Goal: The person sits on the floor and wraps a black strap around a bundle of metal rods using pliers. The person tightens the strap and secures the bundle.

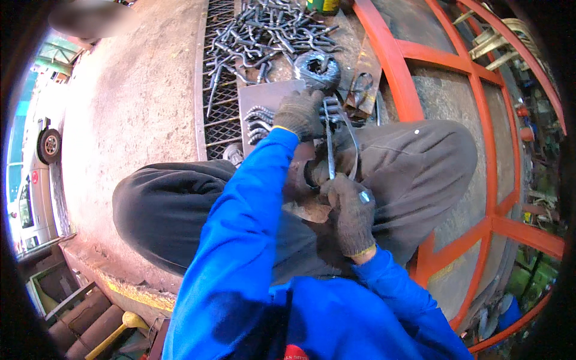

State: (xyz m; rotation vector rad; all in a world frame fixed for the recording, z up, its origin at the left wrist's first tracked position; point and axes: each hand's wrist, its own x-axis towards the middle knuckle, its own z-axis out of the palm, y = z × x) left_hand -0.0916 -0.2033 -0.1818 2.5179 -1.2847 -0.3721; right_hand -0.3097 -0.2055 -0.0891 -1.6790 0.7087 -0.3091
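Observation:
My left hand, in a dark knit glove, grips the upper end of a bent steel bar near a metal plate. My right hand, also gloved, is closed around the lower end of the same bar above my knees. A thin wire loop curves beside the bar. I squat in dark trousers and a blue jacket. A coil of binding wire lies just beyond my left hand.
A pile of several hooked steel bars lies on a metal grating. An orange steel frame runs along the right. A concrete floor spreads left, with a white vehicle beyond. A yellow-handled tool lies below left.

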